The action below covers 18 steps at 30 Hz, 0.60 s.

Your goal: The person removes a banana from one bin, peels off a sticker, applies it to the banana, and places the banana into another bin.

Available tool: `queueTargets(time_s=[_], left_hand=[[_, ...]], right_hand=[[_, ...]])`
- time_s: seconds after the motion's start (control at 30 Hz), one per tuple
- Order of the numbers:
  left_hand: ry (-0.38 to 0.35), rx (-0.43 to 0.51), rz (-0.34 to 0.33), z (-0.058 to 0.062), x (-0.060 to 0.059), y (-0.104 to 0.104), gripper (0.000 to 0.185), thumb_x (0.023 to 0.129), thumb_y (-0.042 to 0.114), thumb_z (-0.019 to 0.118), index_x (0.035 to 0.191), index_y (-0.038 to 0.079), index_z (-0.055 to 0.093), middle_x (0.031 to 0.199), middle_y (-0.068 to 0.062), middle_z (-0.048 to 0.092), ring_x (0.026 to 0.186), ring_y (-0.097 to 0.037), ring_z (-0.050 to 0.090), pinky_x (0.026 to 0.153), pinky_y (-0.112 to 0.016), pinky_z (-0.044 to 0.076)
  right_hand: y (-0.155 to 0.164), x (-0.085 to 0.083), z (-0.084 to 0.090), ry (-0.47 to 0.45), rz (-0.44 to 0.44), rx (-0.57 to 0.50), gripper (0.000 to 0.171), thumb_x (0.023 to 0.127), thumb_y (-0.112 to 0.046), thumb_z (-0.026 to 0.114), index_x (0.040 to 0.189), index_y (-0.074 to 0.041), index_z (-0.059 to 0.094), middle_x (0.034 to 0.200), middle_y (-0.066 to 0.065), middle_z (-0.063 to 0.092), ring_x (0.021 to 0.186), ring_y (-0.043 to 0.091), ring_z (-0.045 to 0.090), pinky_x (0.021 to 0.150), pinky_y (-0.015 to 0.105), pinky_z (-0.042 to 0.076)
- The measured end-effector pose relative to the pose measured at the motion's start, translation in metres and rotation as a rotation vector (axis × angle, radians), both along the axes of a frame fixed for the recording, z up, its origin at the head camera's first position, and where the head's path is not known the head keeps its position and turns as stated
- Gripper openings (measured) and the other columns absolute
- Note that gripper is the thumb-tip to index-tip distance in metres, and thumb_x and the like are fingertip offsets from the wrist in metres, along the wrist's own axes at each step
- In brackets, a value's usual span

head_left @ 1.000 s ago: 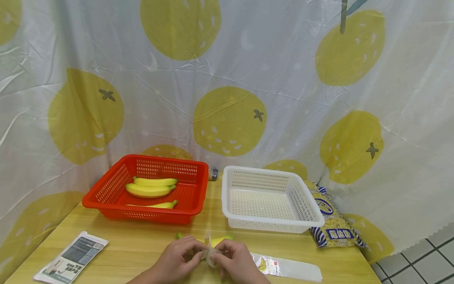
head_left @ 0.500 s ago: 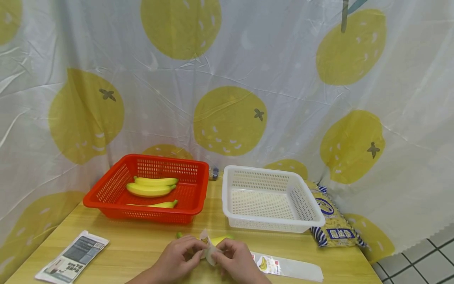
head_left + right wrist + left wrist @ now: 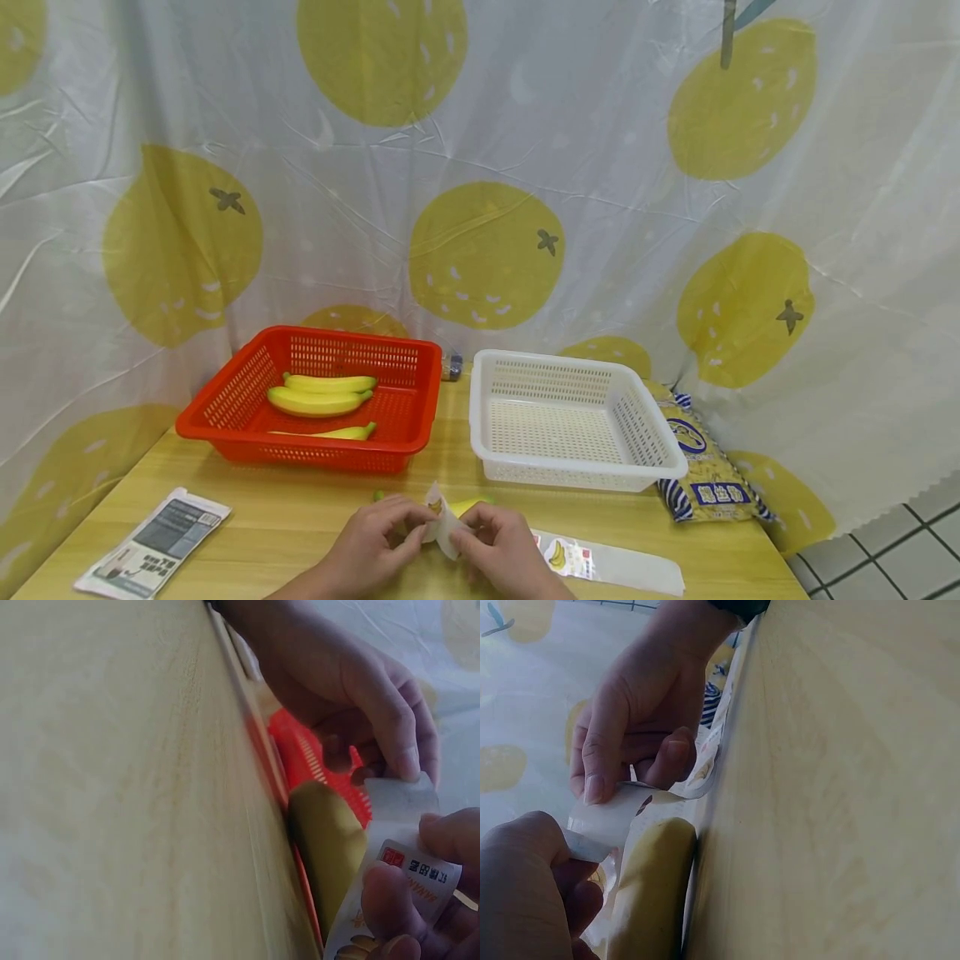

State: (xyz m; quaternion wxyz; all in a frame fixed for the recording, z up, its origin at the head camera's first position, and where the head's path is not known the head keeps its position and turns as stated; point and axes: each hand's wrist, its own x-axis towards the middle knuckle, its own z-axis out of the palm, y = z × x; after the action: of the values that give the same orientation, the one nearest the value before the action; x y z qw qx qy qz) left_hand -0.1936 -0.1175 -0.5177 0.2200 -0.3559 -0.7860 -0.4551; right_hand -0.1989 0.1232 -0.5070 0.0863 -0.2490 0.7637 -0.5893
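Near the table's front edge, my left hand (image 3: 375,542) pinches the pale, bent end of a strip of banana stickers (image 3: 401,796). My right hand (image 3: 506,546) grips the same strip between thumb and fingers, just beside a printed label with a banana picture (image 3: 420,871). A stretch of the strip's backing (image 3: 633,571) trails off to the right along the table. Directly behind both hands lies a yellow banana (image 3: 468,505), partly hidden by them; in the left wrist view the banana (image 3: 652,892) is right below the strip.
A red basket (image 3: 307,450) with several bananas stands at the back left, a white basket (image 3: 577,477) at the back right. Beside the white one leans a yellow food packet (image 3: 712,483). A flat printed package (image 3: 153,546) lies at the left. A lemon-print curtain (image 3: 337,208) hangs behind.
The pale piece between my fingers has turned and spread, its upper tip now more in sight. Both hands stay almost in place.
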Motion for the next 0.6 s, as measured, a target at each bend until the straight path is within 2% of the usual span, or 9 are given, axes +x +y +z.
queueTargets(time_s=[0.4, 0.6], left_hand=[[-0.005, 0.006, 0.032, 0.0015, 0.0009, -0.0001, 0.03, 0.089, 0.0, 0.076, 0.108, 0.023, 0.073, 0.093, 0.016, 0.068, 0.077, 0.004, 0.056, 0.059, -0.02, 0.052], [0.008, 0.019, 0.047, 0.0017, 0.0013, 0.0001, 0.031, 0.089, -0.001, 0.076, 0.107, 0.023, 0.073, 0.094, 0.015, 0.07, 0.074, 0.004, 0.054, 0.058, -0.02, 0.05]], right_hand=[[0.0008, -0.0003, 0.003, 0.04, 0.0, 0.01, 0.016, 0.099, -0.024, 0.07, 0.097, -0.008, 0.072, 0.078, 0.01, 0.072, 0.05, 0.006, 0.059, 0.048, 0.024, 0.052], [0.0018, -0.0004, 0.0029, 0.036, -0.002, 0.016, 0.016, 0.1, -0.025, 0.069, 0.098, -0.009, 0.072, 0.08, 0.005, 0.073, 0.051, 0.005, 0.059, 0.048, 0.024, 0.052]])
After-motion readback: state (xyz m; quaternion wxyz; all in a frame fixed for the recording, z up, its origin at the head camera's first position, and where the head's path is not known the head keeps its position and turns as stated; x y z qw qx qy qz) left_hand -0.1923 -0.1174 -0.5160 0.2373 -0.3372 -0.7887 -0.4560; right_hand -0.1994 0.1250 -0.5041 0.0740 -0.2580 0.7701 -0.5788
